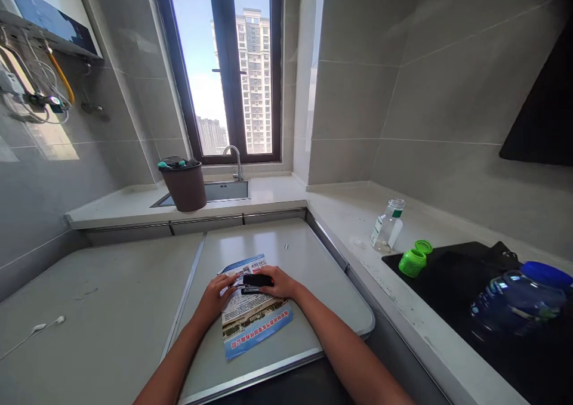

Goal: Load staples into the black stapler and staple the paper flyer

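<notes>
A colourful printed leaflet point(257, 330), seemingly of several sheets, lies at a slant on the white folding table. Across its upper half sits a black stapler point(258, 280) with a silvery lower bar. My right hand point(280, 283) is closed round the stapler's right end. My left hand point(217, 294) grips the leaflet's left edge, its fingertips close to the stapler's front; whether they touch it I cannot tell. Both hands cover parts of the paper. Beyond the leaflet, two tiny staple-like bits point(286, 246) lie on the tabletop.
Earphones point(39, 327) lie at the left. Behind stand a brown bin point(183, 185) and a sink point(228, 190) with a tap. On the right counter are a glass bottle point(387, 226), an open green jar point(412, 262) and a blue-lidded container point(519, 300) on a black hob.
</notes>
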Demonstrator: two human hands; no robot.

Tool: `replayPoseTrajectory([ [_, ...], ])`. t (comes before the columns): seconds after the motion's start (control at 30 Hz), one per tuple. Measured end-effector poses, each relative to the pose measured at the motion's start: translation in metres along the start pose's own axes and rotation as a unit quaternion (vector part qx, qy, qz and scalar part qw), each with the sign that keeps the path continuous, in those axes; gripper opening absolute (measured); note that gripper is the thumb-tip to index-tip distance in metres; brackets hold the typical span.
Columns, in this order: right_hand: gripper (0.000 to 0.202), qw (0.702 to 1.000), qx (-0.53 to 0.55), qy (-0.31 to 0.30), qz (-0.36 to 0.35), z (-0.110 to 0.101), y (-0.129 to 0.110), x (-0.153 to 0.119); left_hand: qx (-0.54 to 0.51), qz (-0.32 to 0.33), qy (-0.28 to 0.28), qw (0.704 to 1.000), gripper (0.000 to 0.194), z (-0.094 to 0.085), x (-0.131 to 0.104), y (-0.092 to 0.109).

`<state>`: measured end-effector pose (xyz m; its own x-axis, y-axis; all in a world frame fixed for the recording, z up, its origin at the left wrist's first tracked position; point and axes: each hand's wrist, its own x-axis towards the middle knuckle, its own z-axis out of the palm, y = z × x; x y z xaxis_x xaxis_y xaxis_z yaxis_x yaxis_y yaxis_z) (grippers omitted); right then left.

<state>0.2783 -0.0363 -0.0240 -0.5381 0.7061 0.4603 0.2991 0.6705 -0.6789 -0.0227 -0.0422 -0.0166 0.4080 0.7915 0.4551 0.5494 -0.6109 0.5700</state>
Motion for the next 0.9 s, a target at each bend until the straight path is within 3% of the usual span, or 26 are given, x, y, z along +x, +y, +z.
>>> replayPoseTrajectory([
  [0.1,0.058,1.000,0.003,-0.003,-0.010,-0.002,-0.003,0.000,0.006,-0.004,0.018,1.000,0.026,-0.001,0.000,0.001],
  [0.27,0.055,0.999,0.021,-0.010,-0.027,-0.003,-0.005,0.001,-0.008,-0.012,-0.003,1.000,0.023,-0.004,0.002,0.013],
  [0.5,0.056,0.999,0.015,-0.025,-0.015,-0.008,-0.010,0.001,-0.056,-0.064,-0.054,0.995,0.034,-0.007,0.001,0.014],
  [0.9,0.055,0.999,0.010,-0.035,-0.013,-0.011,-0.015,0.001,-0.065,-0.065,-0.063,0.994,0.035,-0.009,0.002,0.019],
])
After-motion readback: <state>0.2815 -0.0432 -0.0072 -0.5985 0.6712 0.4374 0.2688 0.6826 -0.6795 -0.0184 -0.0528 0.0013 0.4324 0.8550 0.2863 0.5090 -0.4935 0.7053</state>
